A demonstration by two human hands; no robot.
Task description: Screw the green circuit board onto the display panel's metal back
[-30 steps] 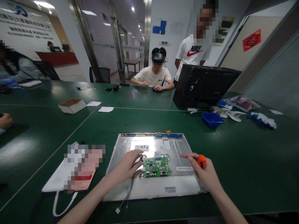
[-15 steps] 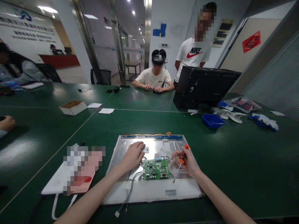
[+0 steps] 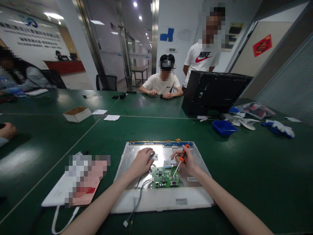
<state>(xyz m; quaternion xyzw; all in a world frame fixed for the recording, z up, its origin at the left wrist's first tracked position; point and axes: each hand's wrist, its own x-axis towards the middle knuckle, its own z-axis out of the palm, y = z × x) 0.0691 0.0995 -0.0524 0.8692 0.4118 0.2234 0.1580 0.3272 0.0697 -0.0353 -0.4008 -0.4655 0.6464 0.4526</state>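
Note:
A silver display panel point(image 3: 161, 199) lies flat on the green table, with a green circuit board point(image 3: 162, 176) at its middle and a blue strip along its far edge. My left hand point(image 3: 143, 160) rests on the metal left of the board, fingers lightly bent and apart, holding nothing visible. In my right hand point(image 3: 187, 161) is an orange and black screwdriver point(image 3: 183, 155); its shaft slants down to the left, and the tip is over the right part of the board. Whether the tip touches is unclear. Grey cables point(image 3: 140, 199) run off the panel's near edge.
A white and pink item point(image 3: 89, 192) with a white cable lies left of the panel. Further off are an open box point(image 3: 77, 114), a blue tray point(image 3: 224, 127), gloves point(image 3: 278, 128) and a black monitor point(image 3: 215, 91). Other people are around the table; one hand point(image 3: 8, 130) shows at far left.
My right hand has moved left and slightly up with the screwdriver, bringing its tip from the metal right of the board to over the board. My left hand stays on the panel.

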